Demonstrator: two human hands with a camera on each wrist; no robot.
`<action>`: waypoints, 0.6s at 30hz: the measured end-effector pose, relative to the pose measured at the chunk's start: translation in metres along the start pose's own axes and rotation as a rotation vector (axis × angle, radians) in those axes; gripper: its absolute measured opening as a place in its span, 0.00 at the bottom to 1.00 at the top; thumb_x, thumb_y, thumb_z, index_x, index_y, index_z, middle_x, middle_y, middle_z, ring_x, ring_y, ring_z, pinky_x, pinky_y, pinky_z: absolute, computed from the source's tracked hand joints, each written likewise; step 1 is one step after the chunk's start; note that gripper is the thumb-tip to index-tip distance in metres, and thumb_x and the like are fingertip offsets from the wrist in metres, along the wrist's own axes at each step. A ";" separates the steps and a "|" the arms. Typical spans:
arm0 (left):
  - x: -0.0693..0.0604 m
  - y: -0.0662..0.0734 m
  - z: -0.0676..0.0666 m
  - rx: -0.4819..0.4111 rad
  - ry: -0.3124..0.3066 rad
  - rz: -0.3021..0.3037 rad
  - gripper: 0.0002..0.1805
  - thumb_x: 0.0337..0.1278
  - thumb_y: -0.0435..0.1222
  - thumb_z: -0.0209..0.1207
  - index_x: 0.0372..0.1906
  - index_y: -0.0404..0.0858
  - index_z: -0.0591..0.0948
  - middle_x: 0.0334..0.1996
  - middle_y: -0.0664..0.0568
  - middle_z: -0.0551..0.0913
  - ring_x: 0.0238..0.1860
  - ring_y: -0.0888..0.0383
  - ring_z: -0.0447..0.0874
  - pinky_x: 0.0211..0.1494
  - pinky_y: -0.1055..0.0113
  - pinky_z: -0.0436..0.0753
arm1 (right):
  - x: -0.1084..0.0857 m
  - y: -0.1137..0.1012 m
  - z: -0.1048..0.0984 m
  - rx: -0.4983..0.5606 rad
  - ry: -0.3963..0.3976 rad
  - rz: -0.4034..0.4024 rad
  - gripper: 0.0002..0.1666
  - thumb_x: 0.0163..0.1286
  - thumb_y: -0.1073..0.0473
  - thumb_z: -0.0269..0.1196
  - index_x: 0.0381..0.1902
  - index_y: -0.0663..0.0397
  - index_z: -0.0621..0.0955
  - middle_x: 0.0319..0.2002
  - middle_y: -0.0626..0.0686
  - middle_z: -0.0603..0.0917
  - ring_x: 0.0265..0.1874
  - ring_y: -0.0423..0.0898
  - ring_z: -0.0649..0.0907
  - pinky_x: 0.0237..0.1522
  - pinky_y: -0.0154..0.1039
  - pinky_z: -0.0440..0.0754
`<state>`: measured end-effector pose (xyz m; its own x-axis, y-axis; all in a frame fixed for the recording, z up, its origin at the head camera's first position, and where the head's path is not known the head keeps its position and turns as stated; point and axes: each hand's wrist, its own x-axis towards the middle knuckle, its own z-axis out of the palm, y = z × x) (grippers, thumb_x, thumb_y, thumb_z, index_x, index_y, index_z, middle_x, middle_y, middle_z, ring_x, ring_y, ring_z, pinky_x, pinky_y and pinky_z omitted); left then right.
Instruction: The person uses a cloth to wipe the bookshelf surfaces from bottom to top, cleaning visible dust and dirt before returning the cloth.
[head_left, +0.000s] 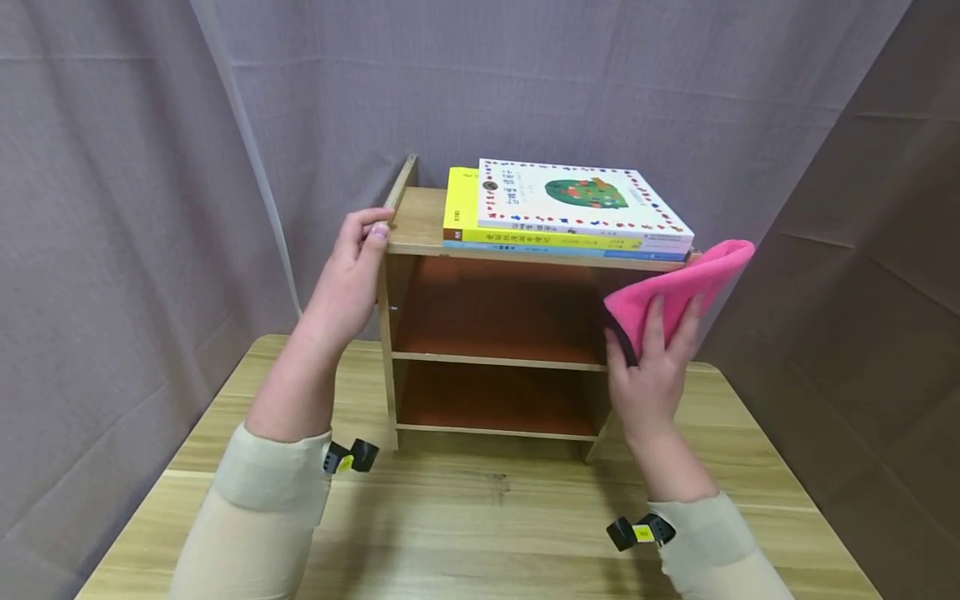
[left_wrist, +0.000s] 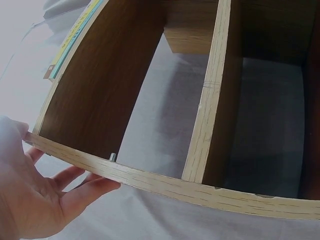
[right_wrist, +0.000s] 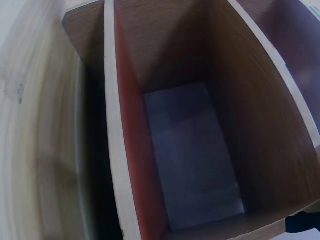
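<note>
A small wooden shelf (head_left: 495,362) stands on the table, its reddish-brown compartments facing me. My left hand (head_left: 347,271) grips its upper left corner. In the left wrist view, the left hand (left_wrist: 47,192) has its thumb near the top of the side panel (left_wrist: 150,180) and its fingers along the outer face. My right hand (head_left: 651,379) holds a pink cloth (head_left: 678,287) with a dark underside at the shelf's upper right side. Only a dark bit of cloth (right_wrist: 302,222) shows in the right wrist view; the right hand itself is out of that view.
Several books (head_left: 585,200) lie stacked on the shelf top, a white illustrated cover uppermost, a yellow book (head_left: 459,204) beneath it. The wood-grain table (head_left: 450,525) extends in front. Grey curtains (head_left: 525,92) hang behind and at both sides.
</note>
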<state>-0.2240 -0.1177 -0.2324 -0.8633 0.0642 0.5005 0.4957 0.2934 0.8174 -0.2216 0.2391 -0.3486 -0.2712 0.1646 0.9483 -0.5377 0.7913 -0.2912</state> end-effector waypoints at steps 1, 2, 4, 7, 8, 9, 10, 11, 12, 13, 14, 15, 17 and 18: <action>0.000 0.000 0.000 0.000 -0.001 -0.002 0.23 0.78 0.49 0.41 0.70 0.46 0.65 0.65 0.48 0.70 0.68 0.53 0.65 0.71 0.53 0.61 | -0.002 0.001 0.000 -0.003 -0.001 0.001 0.41 0.66 0.44 0.66 0.75 0.34 0.65 0.76 0.63 0.53 0.75 0.60 0.54 0.70 0.55 0.63; 0.000 0.000 0.000 0.000 -0.002 -0.005 0.23 0.78 0.49 0.41 0.70 0.46 0.65 0.65 0.48 0.70 0.68 0.53 0.64 0.72 0.53 0.61 | -0.003 0.001 -0.001 -0.004 -0.002 -0.001 0.41 0.66 0.46 0.67 0.75 0.35 0.65 0.76 0.64 0.54 0.75 0.60 0.55 0.70 0.56 0.63; 0.000 0.000 0.000 0.002 -0.004 -0.009 0.23 0.78 0.49 0.41 0.70 0.46 0.65 0.66 0.48 0.69 0.68 0.53 0.64 0.72 0.52 0.61 | -0.007 0.002 -0.001 -0.010 -0.010 -0.001 0.43 0.64 0.49 0.68 0.75 0.36 0.65 0.76 0.64 0.54 0.75 0.61 0.55 0.69 0.56 0.64; -0.001 -0.001 0.000 0.004 -0.006 -0.012 0.24 0.79 0.49 0.40 0.71 0.46 0.64 0.66 0.47 0.69 0.69 0.52 0.64 0.72 0.52 0.61 | -0.011 0.004 -0.003 -0.025 -0.032 0.003 0.45 0.62 0.54 0.69 0.75 0.36 0.64 0.76 0.62 0.53 0.75 0.60 0.55 0.68 0.55 0.66; -0.001 -0.001 -0.001 0.004 -0.006 -0.011 0.24 0.79 0.49 0.40 0.71 0.46 0.64 0.66 0.47 0.69 0.69 0.52 0.64 0.72 0.52 0.61 | -0.013 0.005 -0.003 -0.022 -0.037 0.003 0.46 0.62 0.55 0.69 0.75 0.37 0.64 0.76 0.62 0.53 0.75 0.60 0.55 0.68 0.55 0.67; -0.001 -0.001 -0.001 0.005 -0.005 -0.009 0.24 0.79 0.49 0.40 0.71 0.46 0.64 0.66 0.47 0.69 0.69 0.52 0.64 0.72 0.52 0.61 | -0.014 0.005 -0.003 -0.023 -0.044 0.004 0.46 0.61 0.57 0.68 0.76 0.37 0.64 0.76 0.61 0.53 0.75 0.60 0.55 0.68 0.55 0.67; 0.000 -0.001 -0.001 0.005 -0.004 -0.007 0.24 0.79 0.49 0.40 0.70 0.46 0.64 0.66 0.47 0.69 0.69 0.52 0.64 0.72 0.52 0.61 | -0.015 0.006 -0.003 -0.019 -0.048 0.004 0.46 0.61 0.58 0.68 0.76 0.38 0.64 0.76 0.61 0.53 0.75 0.60 0.55 0.68 0.55 0.67; 0.000 -0.001 -0.001 0.005 -0.003 -0.005 0.24 0.78 0.49 0.40 0.70 0.46 0.65 0.66 0.47 0.69 0.68 0.52 0.65 0.72 0.52 0.61 | -0.017 0.006 -0.004 -0.014 -0.047 0.004 0.46 0.61 0.58 0.68 0.76 0.38 0.64 0.76 0.62 0.53 0.75 0.61 0.55 0.68 0.55 0.67; 0.000 -0.001 0.000 0.005 -0.001 -0.001 0.23 0.78 0.49 0.41 0.70 0.46 0.65 0.65 0.47 0.70 0.68 0.53 0.65 0.72 0.53 0.61 | -0.018 0.007 -0.004 -0.012 -0.047 0.005 0.45 0.61 0.59 0.67 0.75 0.39 0.65 0.76 0.62 0.53 0.75 0.61 0.55 0.68 0.54 0.67; 0.001 -0.001 0.000 0.005 0.002 0.002 0.23 0.78 0.49 0.41 0.70 0.46 0.65 0.65 0.48 0.70 0.68 0.53 0.65 0.72 0.53 0.61 | -0.020 0.007 -0.004 -0.007 -0.048 0.007 0.44 0.62 0.59 0.66 0.75 0.39 0.65 0.76 0.63 0.53 0.75 0.61 0.55 0.68 0.54 0.66; 0.001 -0.002 0.000 0.007 0.005 0.005 0.23 0.78 0.49 0.41 0.69 0.46 0.66 0.65 0.48 0.71 0.68 0.53 0.65 0.72 0.53 0.61 | -0.021 0.007 -0.004 0.001 -0.047 0.008 0.44 0.62 0.60 0.65 0.75 0.40 0.65 0.76 0.63 0.53 0.75 0.61 0.55 0.68 0.54 0.66; 0.001 -0.002 0.000 0.009 0.007 0.006 0.23 0.78 0.49 0.41 0.69 0.46 0.66 0.65 0.48 0.71 0.67 0.53 0.66 0.72 0.54 0.61 | -0.023 0.008 -0.004 0.000 -0.050 0.010 0.43 0.63 0.60 0.63 0.75 0.40 0.65 0.76 0.63 0.53 0.75 0.61 0.55 0.68 0.54 0.66; 0.001 -0.001 0.000 0.013 0.010 0.009 0.23 0.78 0.49 0.41 0.69 0.46 0.66 0.64 0.48 0.71 0.67 0.54 0.66 0.71 0.54 0.62 | -0.026 0.009 -0.004 0.006 -0.053 0.011 0.41 0.64 0.60 0.60 0.75 0.40 0.65 0.76 0.63 0.53 0.75 0.61 0.55 0.68 0.53 0.66; 0.001 -0.001 0.000 0.015 0.010 0.011 0.23 0.78 0.49 0.41 0.69 0.46 0.66 0.64 0.48 0.71 0.67 0.53 0.66 0.71 0.54 0.61 | -0.028 0.009 -0.004 0.013 -0.056 0.011 0.41 0.64 0.61 0.59 0.76 0.39 0.65 0.76 0.63 0.52 0.75 0.61 0.54 0.69 0.53 0.66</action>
<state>-0.2256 -0.1180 -0.2325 -0.8568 0.0582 0.5123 0.5036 0.3072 0.8075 -0.2154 0.2441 -0.3773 -0.3212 0.1397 0.9366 -0.5449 0.7816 -0.3035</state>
